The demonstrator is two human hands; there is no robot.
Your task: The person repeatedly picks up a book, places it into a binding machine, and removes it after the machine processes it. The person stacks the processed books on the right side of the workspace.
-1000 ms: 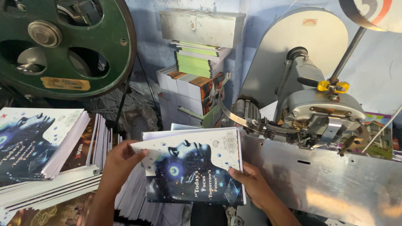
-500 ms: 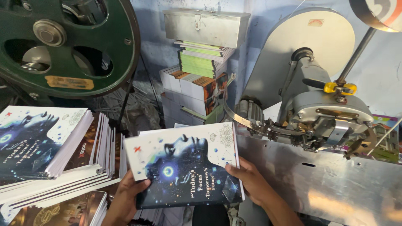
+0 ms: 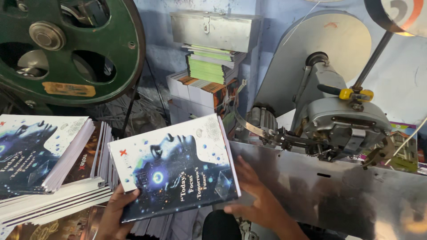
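A notebook [image 3: 175, 166] with a dark blue and white printed cover is tilted in front of me, its spine side to the left. My left hand [image 3: 113, 213] grips its lower left corner from below. My right hand [image 3: 255, 198] holds its right edge, fingers spread under the pages, close to the shiny metal plate [image 3: 338, 195] of a stitching machine [image 3: 344, 118]. A stack of like notebooks [image 3: 40, 151] lies at the left.
A large green flywheel [image 3: 66, 49] fills the upper left. Stacks of green and white books [image 3: 209, 84] stand at the back under a grey metal box [image 3: 213, 29]. More flat covers [image 3: 58, 226] lie at lower left. A yellow-tipped lever [image 3: 353, 94] sticks up on the machine.
The notebook has been lifted and tilted, its right edge higher. My left hand has shifted from the top left edge down to the lower left corner. The view has moved closer.
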